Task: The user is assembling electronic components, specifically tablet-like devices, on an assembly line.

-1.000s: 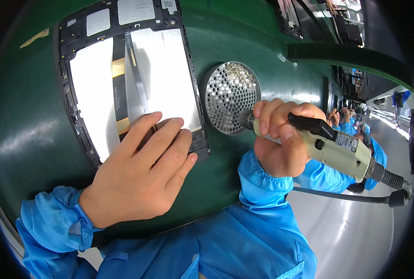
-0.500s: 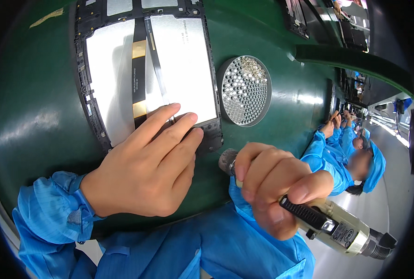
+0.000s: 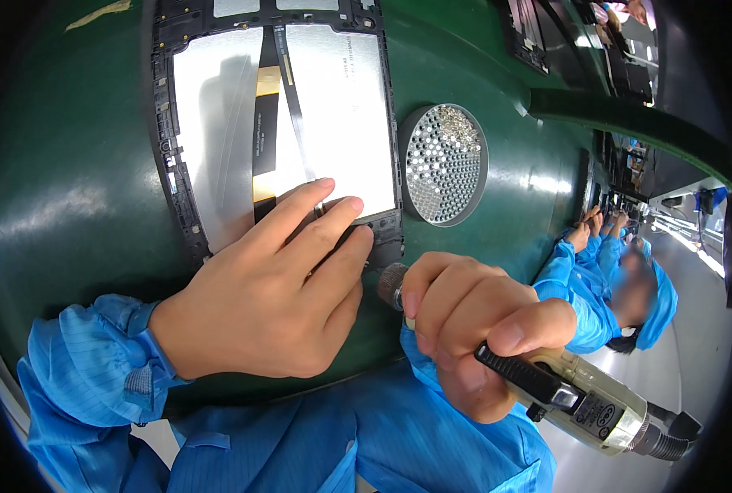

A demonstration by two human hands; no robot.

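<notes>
Panel (image 3: 341,123) silvery, black-edged, left grip (image 3: 259,292) splayed on it, right grip (image 3: 477,333) clasping cream power tool (image 3: 579,390)

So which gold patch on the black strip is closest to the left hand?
The lower gold patch, near the left hand; the upper gold patch is farther up.

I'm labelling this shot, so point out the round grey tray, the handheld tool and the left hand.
Round grey tray (image 3: 404,160), head view: left side of its wall.
Handheld tool (image 3: 589,386), head view: its pale housing.
Left hand (image 3: 259,300), head view: back of the hand.
</notes>
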